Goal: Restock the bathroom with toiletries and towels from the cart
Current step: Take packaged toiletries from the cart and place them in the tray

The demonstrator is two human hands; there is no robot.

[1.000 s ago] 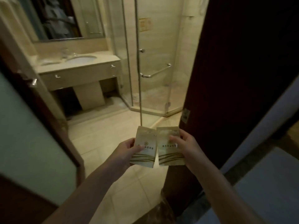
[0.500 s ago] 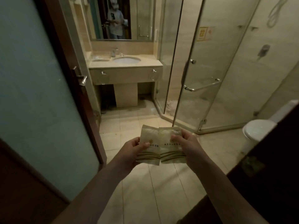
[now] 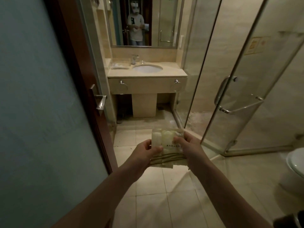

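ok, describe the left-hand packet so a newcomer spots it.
Below the vanity, two packets are held over the floor tiles. The left hand pinches the left packet, on the frosted door's side; unlike the right packet in the right hand, it shows no printed text.

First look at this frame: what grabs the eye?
Centre foreground: the left hand and right hand pinch a pair of beige sachets held together above the tiled floor. Straight ahead stands the vanity with its oval sink under a mirror. The glass shower enclosure fills the right side and a frosted door the left.
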